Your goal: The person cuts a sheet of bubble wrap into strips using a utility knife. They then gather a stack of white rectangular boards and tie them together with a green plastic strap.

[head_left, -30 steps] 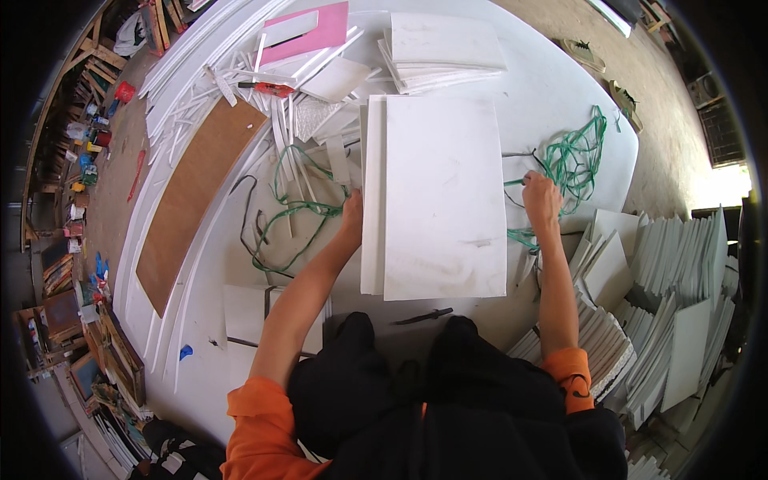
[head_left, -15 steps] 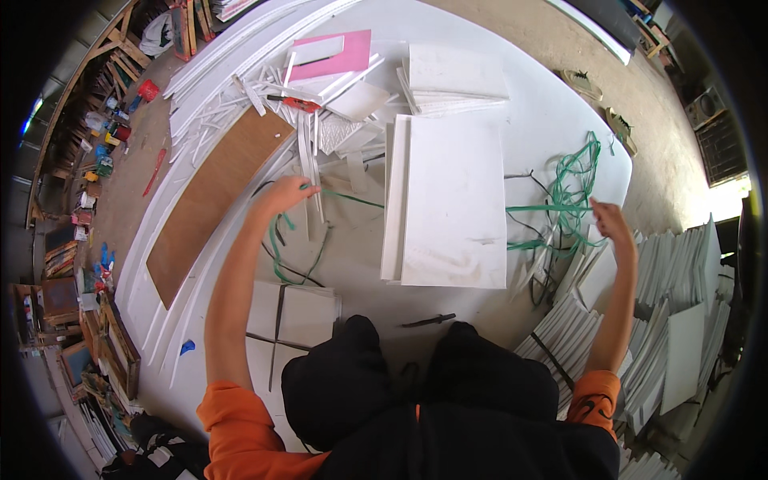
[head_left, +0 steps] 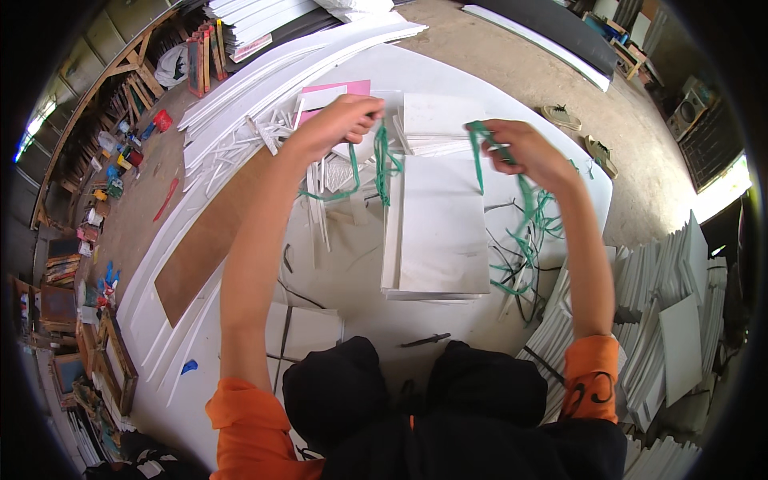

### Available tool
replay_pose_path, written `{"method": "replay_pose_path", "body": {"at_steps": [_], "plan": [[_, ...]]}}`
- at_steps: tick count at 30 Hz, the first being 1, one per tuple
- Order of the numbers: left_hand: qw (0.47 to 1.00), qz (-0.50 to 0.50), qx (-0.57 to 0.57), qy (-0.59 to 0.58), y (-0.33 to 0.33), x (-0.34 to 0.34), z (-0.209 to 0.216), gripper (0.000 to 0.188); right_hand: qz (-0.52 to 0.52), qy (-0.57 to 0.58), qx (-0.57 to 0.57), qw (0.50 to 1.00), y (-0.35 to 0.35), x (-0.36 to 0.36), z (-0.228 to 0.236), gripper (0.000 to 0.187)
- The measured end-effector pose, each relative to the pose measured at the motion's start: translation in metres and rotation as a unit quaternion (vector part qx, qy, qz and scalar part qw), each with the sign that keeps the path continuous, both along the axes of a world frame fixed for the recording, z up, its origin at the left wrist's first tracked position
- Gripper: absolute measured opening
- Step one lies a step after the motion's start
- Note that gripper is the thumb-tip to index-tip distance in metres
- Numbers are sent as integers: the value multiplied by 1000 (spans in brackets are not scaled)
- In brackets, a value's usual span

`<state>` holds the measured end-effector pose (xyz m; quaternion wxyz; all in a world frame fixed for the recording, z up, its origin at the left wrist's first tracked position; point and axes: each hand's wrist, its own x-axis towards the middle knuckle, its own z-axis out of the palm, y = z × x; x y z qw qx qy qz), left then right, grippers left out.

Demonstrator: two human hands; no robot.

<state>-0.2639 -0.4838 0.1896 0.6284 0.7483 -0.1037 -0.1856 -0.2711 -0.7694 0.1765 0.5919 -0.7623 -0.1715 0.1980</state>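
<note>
A stack of white rectangular panels (head_left: 444,232) lies flat in front of my knees. Above its far left corner, my left hand (head_left: 352,122) is closed on green plastic twine (head_left: 384,164), which hangs down in loops below the fingers. Over the stack's far right side, my right hand (head_left: 524,152) is also closed on the twine, with one length dangling before the panels and another trailing down to a tangled heap of the same twine (head_left: 528,240) at the right. Both hands are raised off the stack. Whether the twine passes beneath the panels is hidden.
Nearby lie a knife-like dark tool (head_left: 426,340), a strapped white bundle (head_left: 308,332), a brown board (head_left: 212,232), white offcuts (head_left: 320,172) and a pink sheet (head_left: 358,86). Another panel stack (head_left: 440,120) sits beyond. Many panels (head_left: 664,320) stand at right, shoes (head_left: 562,118) farther off.
Both hands have risen from the stack's two sides and come inward over its far end, drawing the twine up with them. The view has shifted slightly.
</note>
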Motion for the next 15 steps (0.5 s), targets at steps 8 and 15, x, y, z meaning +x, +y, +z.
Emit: {"method": "replay_pose_path", "body": {"at_steps": [8, 15], "plan": [[965, 186, -164, -79, 1, -5, -39, 29, -168, -65, 13, 983, 49, -4, -70, 28], [918, 378, -118, -29, 115, -22, -137, 25, -82, -325, -241, 911, 93, -42, -150, 42]]}}
